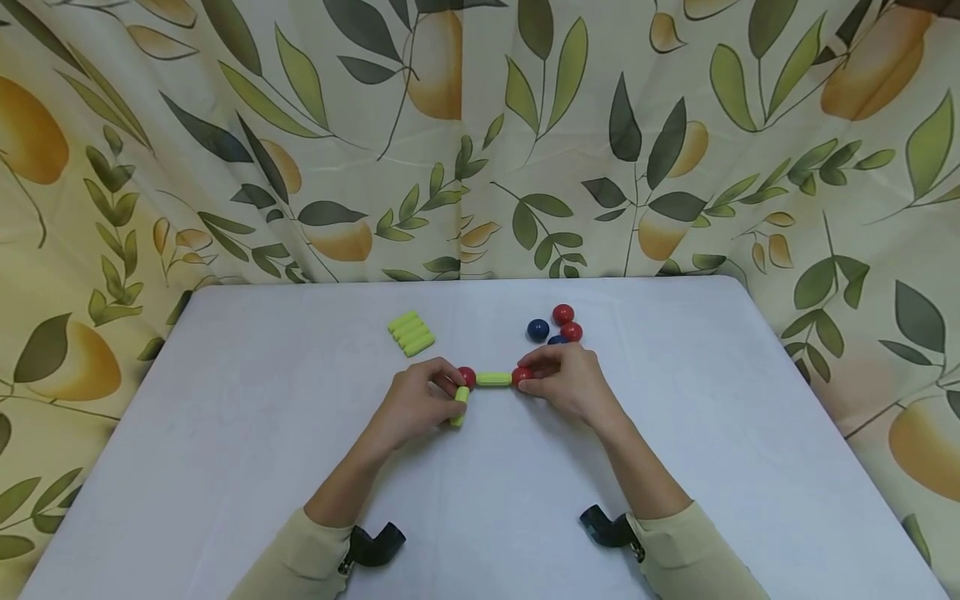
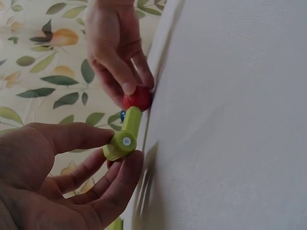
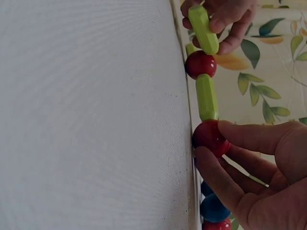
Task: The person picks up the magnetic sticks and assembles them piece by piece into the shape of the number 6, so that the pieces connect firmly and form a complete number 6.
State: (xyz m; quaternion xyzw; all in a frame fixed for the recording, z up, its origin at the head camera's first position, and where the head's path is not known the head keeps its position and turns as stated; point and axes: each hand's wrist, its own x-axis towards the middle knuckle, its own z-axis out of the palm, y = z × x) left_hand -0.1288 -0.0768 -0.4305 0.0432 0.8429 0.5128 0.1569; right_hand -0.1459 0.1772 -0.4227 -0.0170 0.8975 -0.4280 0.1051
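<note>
My left hand (image 1: 420,396) pinches a short yellow-green stick (image 1: 460,407), whose end with a small pale disc faces the left wrist camera (image 2: 126,141). That stick meets a red ball (image 1: 468,377) by the left fingertips. From this ball a second yellow-green stick (image 1: 493,378) runs straight across to another red ball (image 1: 522,377). My right hand (image 1: 572,383) holds that second ball between thumb and fingers, plainly seen in the right wrist view (image 3: 210,138). Fingers partly cover both balls in the head view.
Several yellow-green sticks (image 1: 412,333) lie side by side behind the left hand. Beyond the right hand are loose red balls (image 1: 563,314) and blue balls (image 1: 537,330), one partly hidden. A white-covered table (image 1: 225,433) bears everything, with a patterned curtain (image 1: 525,167) behind its far edge.
</note>
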